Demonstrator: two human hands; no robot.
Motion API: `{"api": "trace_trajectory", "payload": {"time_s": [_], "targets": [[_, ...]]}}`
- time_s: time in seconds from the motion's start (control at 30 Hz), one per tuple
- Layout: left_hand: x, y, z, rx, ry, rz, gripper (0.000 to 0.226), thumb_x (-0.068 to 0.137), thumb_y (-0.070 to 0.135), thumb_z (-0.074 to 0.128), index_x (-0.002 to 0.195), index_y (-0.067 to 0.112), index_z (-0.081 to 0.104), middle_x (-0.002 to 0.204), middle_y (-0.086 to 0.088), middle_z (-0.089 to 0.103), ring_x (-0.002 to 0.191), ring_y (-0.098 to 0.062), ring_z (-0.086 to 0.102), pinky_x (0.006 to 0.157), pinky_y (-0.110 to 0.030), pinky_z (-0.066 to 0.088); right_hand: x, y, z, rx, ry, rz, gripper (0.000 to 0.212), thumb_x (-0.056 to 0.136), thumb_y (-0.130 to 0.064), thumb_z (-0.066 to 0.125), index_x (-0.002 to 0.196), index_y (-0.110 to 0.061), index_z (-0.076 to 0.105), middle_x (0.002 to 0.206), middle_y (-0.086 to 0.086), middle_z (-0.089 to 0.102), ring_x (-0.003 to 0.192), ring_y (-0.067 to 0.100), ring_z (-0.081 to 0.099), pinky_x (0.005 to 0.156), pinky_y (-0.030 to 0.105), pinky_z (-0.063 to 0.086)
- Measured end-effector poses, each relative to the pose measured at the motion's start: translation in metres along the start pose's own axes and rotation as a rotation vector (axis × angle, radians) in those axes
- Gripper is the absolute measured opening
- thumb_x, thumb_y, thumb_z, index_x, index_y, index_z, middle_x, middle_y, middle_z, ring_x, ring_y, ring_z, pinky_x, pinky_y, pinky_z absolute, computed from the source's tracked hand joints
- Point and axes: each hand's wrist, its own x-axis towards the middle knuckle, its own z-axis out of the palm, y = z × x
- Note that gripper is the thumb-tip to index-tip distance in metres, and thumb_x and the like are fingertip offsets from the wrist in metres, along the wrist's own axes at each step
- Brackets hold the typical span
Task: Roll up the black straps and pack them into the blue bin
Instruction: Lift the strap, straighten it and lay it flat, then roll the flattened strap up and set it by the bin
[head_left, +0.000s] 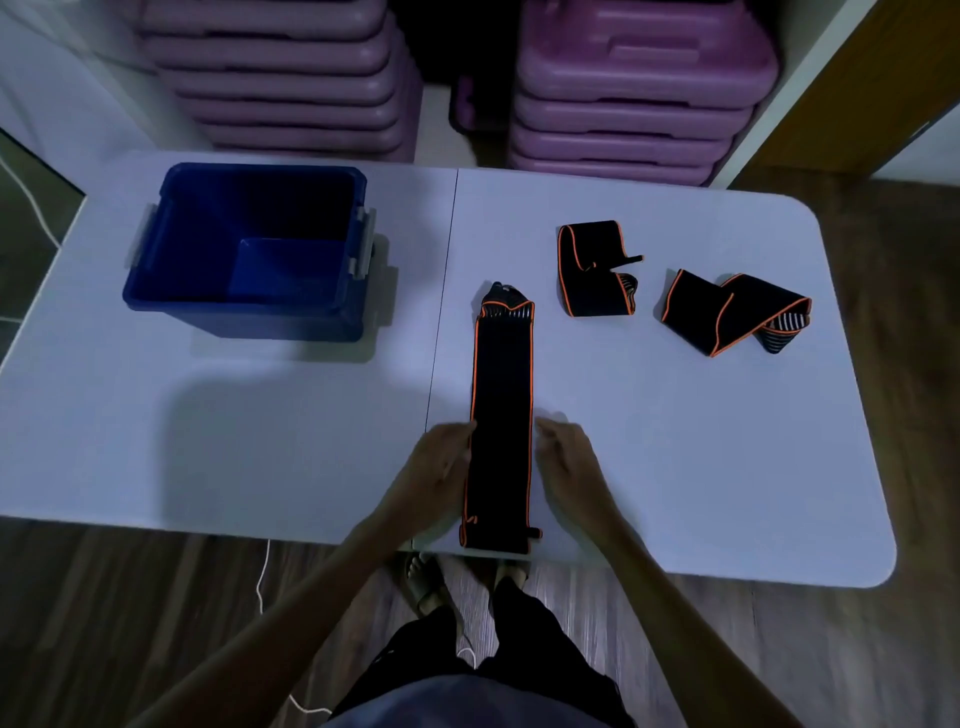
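strap flat, hands either side
black strap (501, 415) lies lengthwise at the table's (208, 415) near edge; left hand (441, 480) and right hand (569, 462) flank it, fingers loose, holding nothing. an uneven start could skew the roll.

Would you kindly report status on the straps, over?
Left hand, right hand open, flanking the flat strap. Not rolled yet; two folded straps beside it. Blue bin holds none, path unobstructed.
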Motion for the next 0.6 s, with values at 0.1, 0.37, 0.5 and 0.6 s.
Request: {"api": "trace_trajectory", "payload": {"time_s": [0.1, 0.37, 0.5, 0.6], "targets": [[-0.049, -0.005, 0.005, 0.229, -0.034, 0.206, 0.049, 0.089, 0.037, 0.052, 0.13, 0.011, 0.053, 0.135, -0.004, 0.053, 0.126, -0.01, 0.043, 0.105, -0.031, 0.036, -0.058, -0.008, -0.014, -0.085, 0.022, -0.194, 0.037, 0.091, -0.047, 0.05, 0.117, -0.024, 0.062, 0.116, -0.022, 0.056, 0.113, 0.009, 0.052, 0.096, 0.026, 0.043], [-0.043, -0.043, 0.026, 0.53, -0.197, 0.46, 0.04, 0.086, 0.045, 0.053, 0.113, 0.018, 0.065, 0.122, 0.001, 0.065, 0.12, -0.016, 0.055, 0.093, -0.033, 0.049, -0.084, 0.016, -0.002, -0.56, -0.123, -0.585, 0.043, 0.079, -0.034, 0.066, 0.117, -0.014, 0.065, 0.123, 0.002, 0.066, 0.119, 0.016, 0.055, 0.092, 0.037, 0.053], [-0.047, -0.045, 0.025, 0.413, -0.169, 0.407, 0.038, 0.089, 0.039, 0.053, 0.116, 0.014, 0.064, 0.127, -0.001, 0.062, 0.125, -0.016, 0.051, 0.099, -0.031, 0.042, -0.075, 0.006, -0.001, -0.57, -0.109, -0.559, 0.036, 0.086, -0.031, 0.052, 0.116, -0.017, 0.067, 0.115, 0.0, 0.071, 0.11, 0.017, 0.062, 0.084, 0.031, 0.054], [-0.045, -0.04, 0.025, 0.295, -0.148, 0.263, 0.042, 0.091, 0.038, 0.053, 0.125, 0.016, 0.058, 0.133, -0.004, 0.057, 0.122, -0.015, 0.051, 0.1, -0.024, 0.037, -0.072, -0.003, -0.004, -0.47, -0.111, -0.482, 0.04, 0.089, -0.031, 0.052, 0.125, -0.017, 0.061, 0.109, 0.003, 0.072, 0.1, 0.019, 0.066, 0.077, 0.03, 0.054]]}}
